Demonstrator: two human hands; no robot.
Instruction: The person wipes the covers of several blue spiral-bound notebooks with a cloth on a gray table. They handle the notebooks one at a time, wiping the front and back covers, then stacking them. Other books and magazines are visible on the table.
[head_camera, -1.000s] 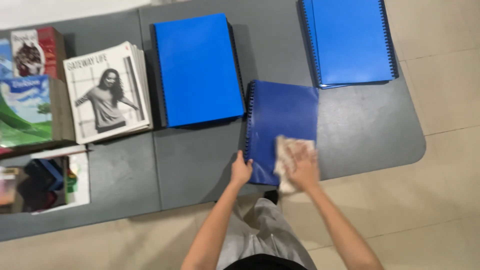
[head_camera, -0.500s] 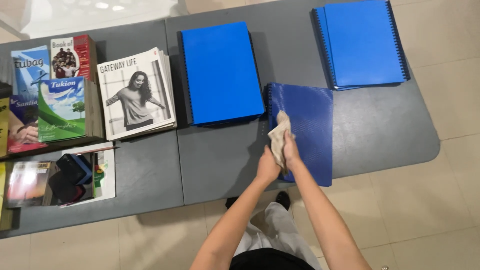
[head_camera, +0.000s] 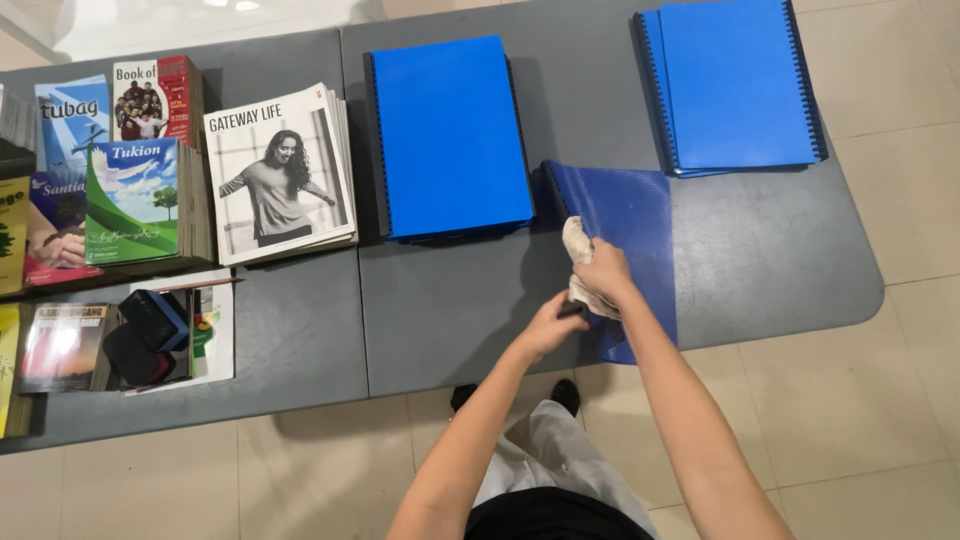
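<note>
A dark blue spiral-bound folder (head_camera: 635, 215) lies flat on the grey table (head_camera: 450, 320) near its front edge. My right hand (head_camera: 605, 275) grips a crumpled white cloth (head_camera: 577, 245) and presses it on the folder's left side. My left hand (head_camera: 550, 325) pinches the folder's lower left edge, beside the right hand. The two hands almost touch.
A stack of bright blue bound folders (head_camera: 450, 135) lies just left of the dark one, and another stack (head_camera: 735, 85) sits at the back right. Magazines (head_camera: 280, 175) and books (head_camera: 130, 190) cover the left end. The table's rounded right edge (head_camera: 870, 290) meets tiled floor.
My right hand has slid the cloth from the folder's lower middle to its left side. My left hand has stayed at the folder's lower left edge.
</note>
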